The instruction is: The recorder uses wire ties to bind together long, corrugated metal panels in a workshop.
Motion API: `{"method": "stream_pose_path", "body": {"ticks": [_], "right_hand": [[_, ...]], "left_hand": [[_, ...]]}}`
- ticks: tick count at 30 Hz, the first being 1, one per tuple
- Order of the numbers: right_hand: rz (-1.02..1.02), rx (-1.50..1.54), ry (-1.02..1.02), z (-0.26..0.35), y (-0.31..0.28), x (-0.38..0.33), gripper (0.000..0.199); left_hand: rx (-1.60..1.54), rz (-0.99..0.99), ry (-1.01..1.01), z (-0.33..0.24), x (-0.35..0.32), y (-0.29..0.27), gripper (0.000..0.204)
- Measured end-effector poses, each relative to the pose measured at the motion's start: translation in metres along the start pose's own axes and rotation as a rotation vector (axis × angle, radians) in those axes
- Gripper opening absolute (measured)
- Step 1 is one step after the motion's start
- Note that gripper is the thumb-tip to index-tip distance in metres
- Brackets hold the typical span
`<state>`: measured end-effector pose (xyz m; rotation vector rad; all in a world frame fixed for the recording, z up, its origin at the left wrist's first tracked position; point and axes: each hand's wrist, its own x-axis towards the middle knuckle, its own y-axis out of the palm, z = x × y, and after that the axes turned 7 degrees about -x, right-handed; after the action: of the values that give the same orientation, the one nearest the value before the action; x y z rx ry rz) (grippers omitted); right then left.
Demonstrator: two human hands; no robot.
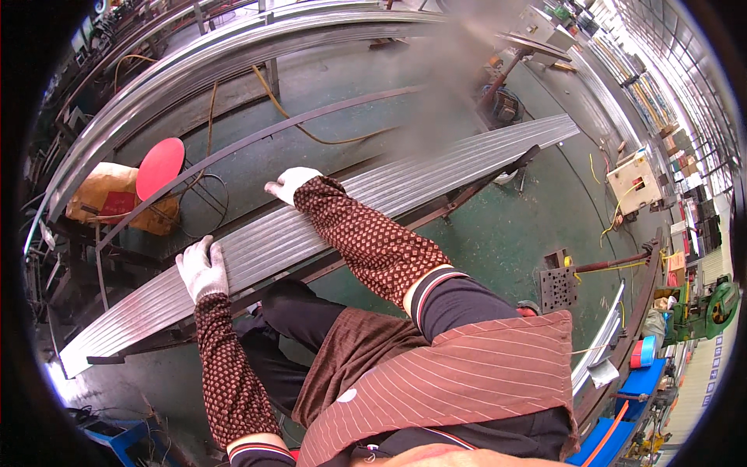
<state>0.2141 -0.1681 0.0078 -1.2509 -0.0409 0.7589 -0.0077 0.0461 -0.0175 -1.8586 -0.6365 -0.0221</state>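
Observation:
A long row of silvery metal tubes (pixel 420 183) lies side by side on a stand, running from the lower left to the upper right in front of me. My left hand (pixel 202 270), in a white glove, rests on the tubes toward their left part, its fingers stretched toward the far edge. Farther right, my right hand (pixel 297 184), also gloved in white, is at the far edge of the row. Its thumb sticks out to the left, and its fingers look loosely apart. Neither hand shows a separate thing in its grasp. Patterned brown sleeves cover both forearms.
Beyond the tubes stand a round red disc (pixel 160 169) and a tan bag (pixel 101 194). Long metal bars (pixel 257 39) cross the back. A dark stand (pixel 506 163) supports the tubes. At the right are a beige box (pixel 634 185), a drilled plate (pixel 559 288) and a green machine (pixel 704 311).

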Motion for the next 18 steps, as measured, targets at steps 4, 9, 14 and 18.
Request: {"method": "stream_pose_path", "body": {"ticks": [4, 9, 14, 18], "right_hand": [[0.009, -0.01, 0.018, 0.0, -0.0019, -0.0025, 0.062], [0.053, 0.005, 0.012, 0.0016, -0.0064, -0.0053, 0.067], [0.062, -0.007, 0.012, 0.0022, -0.0064, -0.0057, 0.066], [0.053, 0.004, 0.014, 0.0015, -0.0053, -0.0056, 0.066]], "left_hand": [[0.008, 0.01, 0.005, 0.0013, -0.001, 0.0005, 0.029], [-0.007, -0.013, 0.012, 0.0005, -0.0008, 0.0001, 0.029], [-0.012, -0.001, 0.008, -0.0013, -0.0007, -0.0019, 0.029], [-0.004, 0.001, 0.01, -0.0021, -0.0007, -0.0026, 0.029]]}}
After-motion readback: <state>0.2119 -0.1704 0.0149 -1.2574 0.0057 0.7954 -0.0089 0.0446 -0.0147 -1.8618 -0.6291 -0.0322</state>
